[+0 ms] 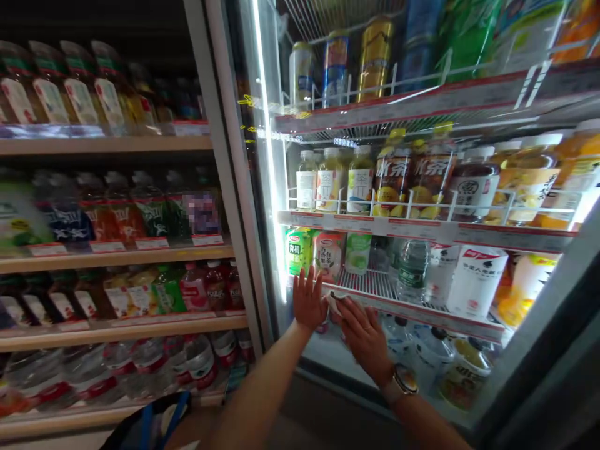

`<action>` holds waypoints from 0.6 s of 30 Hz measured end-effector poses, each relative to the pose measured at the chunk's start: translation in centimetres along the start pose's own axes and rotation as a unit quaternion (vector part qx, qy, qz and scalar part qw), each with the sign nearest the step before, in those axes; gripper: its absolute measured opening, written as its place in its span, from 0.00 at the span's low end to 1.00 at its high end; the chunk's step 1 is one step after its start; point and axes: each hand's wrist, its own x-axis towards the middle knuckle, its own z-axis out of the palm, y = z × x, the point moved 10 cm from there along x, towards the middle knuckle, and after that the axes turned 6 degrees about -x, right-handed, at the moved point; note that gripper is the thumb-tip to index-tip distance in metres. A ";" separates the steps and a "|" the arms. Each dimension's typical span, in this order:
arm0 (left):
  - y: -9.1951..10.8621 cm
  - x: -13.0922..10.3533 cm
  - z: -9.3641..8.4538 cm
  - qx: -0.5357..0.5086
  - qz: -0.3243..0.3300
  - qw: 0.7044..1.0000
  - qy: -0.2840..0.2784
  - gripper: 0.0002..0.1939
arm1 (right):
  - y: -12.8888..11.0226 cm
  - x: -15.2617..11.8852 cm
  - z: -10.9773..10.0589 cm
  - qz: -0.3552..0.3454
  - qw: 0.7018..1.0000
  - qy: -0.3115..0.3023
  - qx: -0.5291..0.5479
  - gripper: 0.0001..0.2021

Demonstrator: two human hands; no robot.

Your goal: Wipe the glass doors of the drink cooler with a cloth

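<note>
My left hand (307, 301) is raised with its fingers spread, palm toward the glass door (323, 356) of a lit drinks cooler. It looks flat against the glass. Beside it, my right hand (363, 328) presses a pale crumpled cloth (336, 302) to the same door, fingers stretched over it. A watch (404, 379) is on the right wrist. Behind the hands, inside the cooler, a green drink pack (297, 250) and a reddish one (327, 253) stand on a wire shelf. My palms are hidden from view.
Bottles and cans fill the cooler shelves (422, 228). To the left, an open wooden rack (117, 253) holds rows of bottles. A metal door frame (234, 187) stands between them. At the bottom left lies a dark item with blue straps (175, 409).
</note>
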 end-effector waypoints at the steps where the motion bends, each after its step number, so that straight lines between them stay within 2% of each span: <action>1: 0.0 0.0 0.0 0.000 -0.001 1.000 -0.001 0.31 | 0.6 1.0 -0.4 -0.007 1.000 0.000 -0.012 0.21; 6: 0.4 0.5 -1.0 -0.022 0.006 1.000 0.000 0.32 | 3.8 9.4 -2.9 -0.031 0.997 0.024 -0.060 0.22; 9: 0.0 0.5 -2.0 -0.045 0.038 0.998 -0.031 0.32 | 4.4 13.0 -3.5 -0.038 0.996 0.016 -0.073 0.26; 11: -2.1 0.3 -3.1 -0.042 0.016 0.998 -0.032 0.33 | 3.9 13.6 -3.1 -0.045 0.996 0.008 -0.073 0.28; 14: -6.7 -0.4 -4.3 -0.025 -0.067 0.997 -0.017 0.34 | 2.3 12.6 -2.2 -0.059 0.995 0.009 -0.076 0.27; 16: -8.5 -0.9 -4.0 -0.020 -0.079 0.996 -0.027 0.34 | 1.2 11.7 -1.3 -0.062 0.995 0.008 -0.081 0.26; 18: -9.3 -1.3 -3.4 -0.018 -0.067 0.997 -0.035 0.34 | 0.1 11.1 -0.4 -0.065 0.994 0.004 -0.086 0.24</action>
